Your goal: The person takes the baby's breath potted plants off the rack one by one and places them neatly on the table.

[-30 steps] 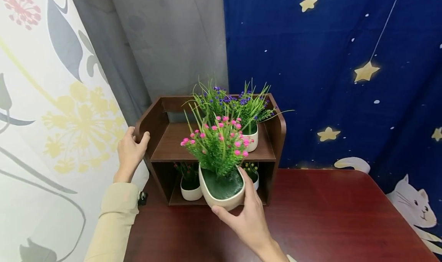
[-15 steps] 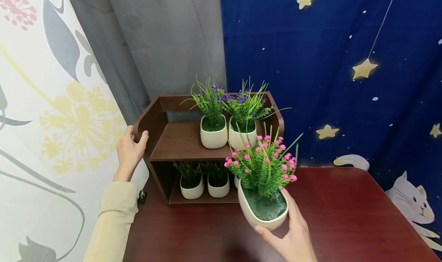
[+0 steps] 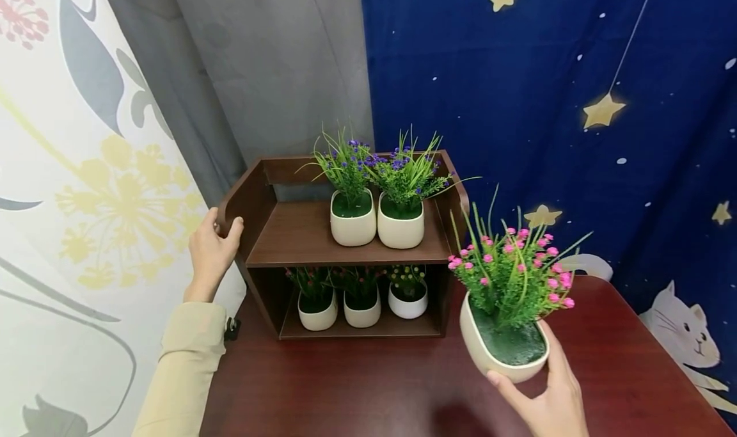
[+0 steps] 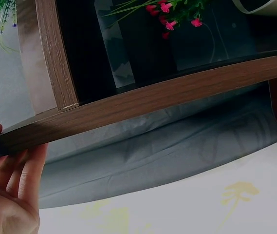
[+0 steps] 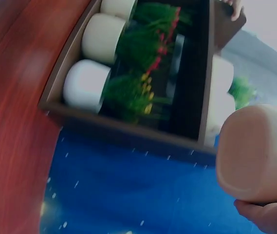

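Pink-flowered potted plant [image 3: 511,302]: tilted, aloft over table [image 3: 357,386], right of two-tier shelf [image 3: 293,235]. Right hand [image 3: 547,395]: thumb and fingers apart, clasping pot wall, presumably sparing foliage. Left hand [image 3: 213,248]: pinches shelf's left side panel [image 3: 250,200], likely for steadiness. Purple-flowered pots [image 3: 377,222]: two, upper tier, side by side.

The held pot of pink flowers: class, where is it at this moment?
In the head view, the pot of pink flowers is at the lower right, in the right hand above the table, right of the brown shelf.
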Motion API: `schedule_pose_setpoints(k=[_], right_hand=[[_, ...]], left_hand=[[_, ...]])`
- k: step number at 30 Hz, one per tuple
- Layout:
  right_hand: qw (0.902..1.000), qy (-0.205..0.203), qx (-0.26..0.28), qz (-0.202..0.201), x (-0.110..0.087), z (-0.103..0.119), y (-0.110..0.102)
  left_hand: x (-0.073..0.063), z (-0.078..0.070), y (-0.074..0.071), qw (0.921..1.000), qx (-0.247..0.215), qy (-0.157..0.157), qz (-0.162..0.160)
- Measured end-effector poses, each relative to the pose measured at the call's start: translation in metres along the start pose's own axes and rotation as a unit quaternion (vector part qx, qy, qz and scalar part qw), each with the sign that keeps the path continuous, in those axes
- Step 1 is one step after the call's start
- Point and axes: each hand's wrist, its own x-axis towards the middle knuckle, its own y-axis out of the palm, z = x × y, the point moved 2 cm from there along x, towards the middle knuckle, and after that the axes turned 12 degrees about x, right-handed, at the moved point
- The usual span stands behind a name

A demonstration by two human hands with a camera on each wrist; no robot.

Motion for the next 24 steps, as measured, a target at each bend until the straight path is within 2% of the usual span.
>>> schedule_pose_setpoints(k=[6,11,17,24], right_hand=[[0.9986,0.015,0.001,-0.051,0.012,-0.024,-0.024],[0.994,0.052,-0.016,-0.095,0.027,-0.06,-0.049],[0.9889,0.077,-0.048,-0.118,0.04,-0.107,-0.072],[0.983,0.115,-0.073,-0.123,0.047,-0.153,-0.086]], left_hand=[[0.0,0.0,0.0,1.0,0.005,-0.006,0.002],[0.001,0.0,-0.001,1.0,0.004,-0.004,-0.001],[0.001,-0.001,0.0,0.9999,0.007,0.008,-0.001],[0.001,-0.001,0.001,0.9998,0.008,0.017,0.0]])
